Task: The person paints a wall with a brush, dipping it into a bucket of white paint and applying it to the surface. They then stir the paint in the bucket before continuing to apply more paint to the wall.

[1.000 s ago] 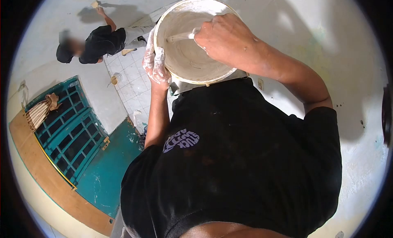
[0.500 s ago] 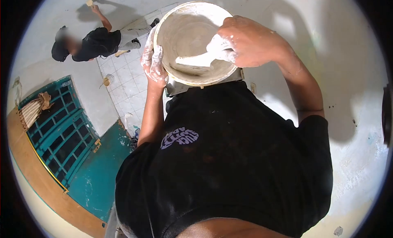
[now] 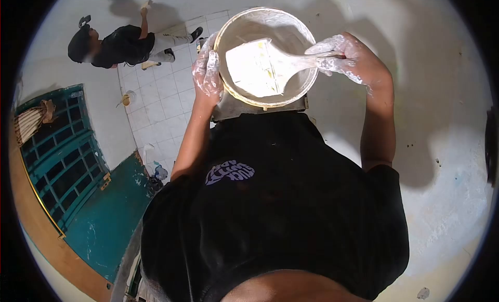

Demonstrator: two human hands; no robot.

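Observation:
A round pale bucket, its inner wall smeared with whitish material, is in front of my chest. My left hand, coated in white, grips the bucket's left side with its fingers around the rim. In my right hand, also white-smeared, is the handle of a wide flat paintbrush. The brush's broad white head lies over the bucket's mouth, facing up and pointing left. Its handle crosses the right rim. The brush head hides much of the bucket's inside.
A grey flat surface shows below the bucket. To the upper left, another person in dark clothes holds a pale tool near the wall. A teal door and barred window are on the left. White floor tiles lie beyond.
My right hand has moved right and turned, lifting the brush from inside the bucket so its wide face shows. The bucket and left hand have shifted slightly right in view.

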